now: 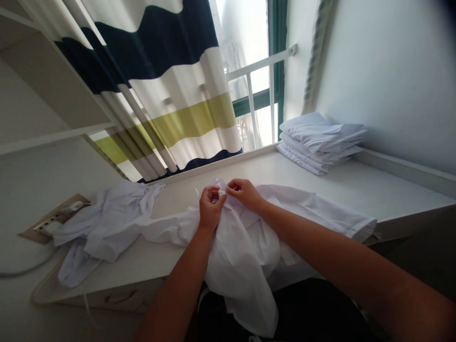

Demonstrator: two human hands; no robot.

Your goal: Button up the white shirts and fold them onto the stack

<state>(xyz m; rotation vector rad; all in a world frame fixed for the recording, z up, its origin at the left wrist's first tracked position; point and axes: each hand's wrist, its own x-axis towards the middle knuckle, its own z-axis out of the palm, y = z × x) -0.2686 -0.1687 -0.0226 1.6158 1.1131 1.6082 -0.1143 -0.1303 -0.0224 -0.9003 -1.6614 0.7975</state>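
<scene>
While both hands are working close together at the middle of the desk [356, 185], the left hand [210, 206] is curling its fingers shut on a small bunch of the white garment [245, 251], and the right hand [244, 192] is pinching the same cloth just beside it, thumb and forefinger closed on a fold. The two grips are almost touching, which suggests that they are handling one small detail of the fabric, perhaps a button or a collar edge, though the cloth is hiding exactly what. That garment is lying across the front of the desk, with one sleeve stretching away to the right along the surface and the lower part hanging over the near edge toward the person's lap, so the desk is carrying most of its weight while the hands are lifting only the bit they need. To the left, a second crumpled white garment [107, 223] is lying loose, partly draping over the desk's end near a power strip [53, 221]. At the far right corner, well apart from the hands, a stack of folded white clothes [320, 142] is sitting against the wall beside the window [256, 95], behind the striped curtain [171, 85].
</scene>
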